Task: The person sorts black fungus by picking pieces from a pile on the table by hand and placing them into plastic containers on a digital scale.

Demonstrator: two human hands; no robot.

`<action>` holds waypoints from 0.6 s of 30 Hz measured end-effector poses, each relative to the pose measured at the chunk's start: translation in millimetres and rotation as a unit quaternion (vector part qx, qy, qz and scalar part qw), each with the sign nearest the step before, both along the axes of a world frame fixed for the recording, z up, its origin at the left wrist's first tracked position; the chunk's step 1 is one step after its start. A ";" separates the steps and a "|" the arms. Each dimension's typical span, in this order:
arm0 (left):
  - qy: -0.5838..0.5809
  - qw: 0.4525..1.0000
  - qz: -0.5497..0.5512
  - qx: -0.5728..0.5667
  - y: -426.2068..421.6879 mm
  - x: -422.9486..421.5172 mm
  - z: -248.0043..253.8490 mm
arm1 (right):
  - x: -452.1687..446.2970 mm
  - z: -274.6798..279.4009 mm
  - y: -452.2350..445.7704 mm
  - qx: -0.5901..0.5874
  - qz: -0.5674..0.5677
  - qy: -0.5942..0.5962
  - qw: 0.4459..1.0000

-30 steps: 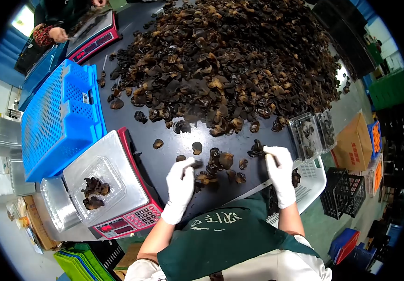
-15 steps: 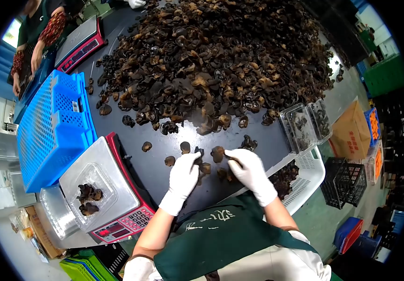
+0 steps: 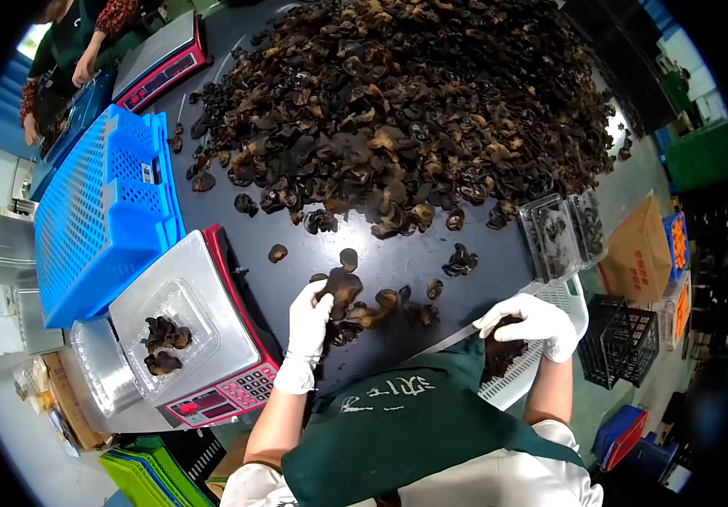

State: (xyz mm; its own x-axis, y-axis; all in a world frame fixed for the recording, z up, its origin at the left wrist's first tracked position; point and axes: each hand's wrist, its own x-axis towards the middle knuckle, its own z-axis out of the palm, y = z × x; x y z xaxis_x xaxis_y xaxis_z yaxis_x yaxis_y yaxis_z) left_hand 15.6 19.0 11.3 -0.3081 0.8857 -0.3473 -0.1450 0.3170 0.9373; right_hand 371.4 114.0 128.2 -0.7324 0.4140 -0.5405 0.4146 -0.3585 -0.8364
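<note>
My left hand (image 3: 308, 325), in a white glove, pinches a brown wood ear mushroom (image 3: 344, 288) above the dark tabletop. Several loose wood ears (image 3: 368, 316) lie just right of it. Gloved in white too, my right hand (image 3: 535, 326) hovers over the white basket (image 3: 579, 306) at the table's front edge. Its fingers are apart, and dark wood ears (image 3: 499, 359) show in the basket beneath. On the left, a scale (image 3: 237, 317) bears a clear plastic tray (image 3: 199, 359) with a few wood ears (image 3: 164, 335) in it.
A large heap of wood ears (image 3: 398, 110) covers the table's far side. Clear clamshell boxes (image 3: 550, 245) stand right, beside a cardboard box (image 3: 638, 253). A blue crate (image 3: 98, 228) stands left. At the far left, a co-worker's hand (image 3: 85, 68) is near another scale (image 3: 161, 59).
My right hand has moved right, from the loose pieces to over the white basket, and its fingers have parted. My left hand stays near the loose pieces, now pinching a larger wood ear.
</note>
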 end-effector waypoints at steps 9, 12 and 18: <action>0.199 0.976 0.008 0.088 7.4 -27.3 1.7 | -50.5 -88.6 -17.3 0.562 -0.207 -0.261 0.758; 0.319 0.932 -0.062 0.158 5.6 -22.0 4.9 | -90.7 -95.6 -27.7 0.580 -0.189 -0.180 0.772; 0.191 0.964 -0.152 0.103 -2.4 -14.5 29.2 | -125.8 -83.3 -45.4 0.440 -0.209 0.000 0.873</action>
State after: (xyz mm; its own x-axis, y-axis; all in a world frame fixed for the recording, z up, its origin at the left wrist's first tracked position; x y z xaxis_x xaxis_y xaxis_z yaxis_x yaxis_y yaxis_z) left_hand 1.1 16.5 40.4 -0.0946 0.9933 -0.0665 0.2924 0.0915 0.9519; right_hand 245.6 68.6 44.8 -0.4179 0.9002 0.1223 0.4019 0.3039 -0.8638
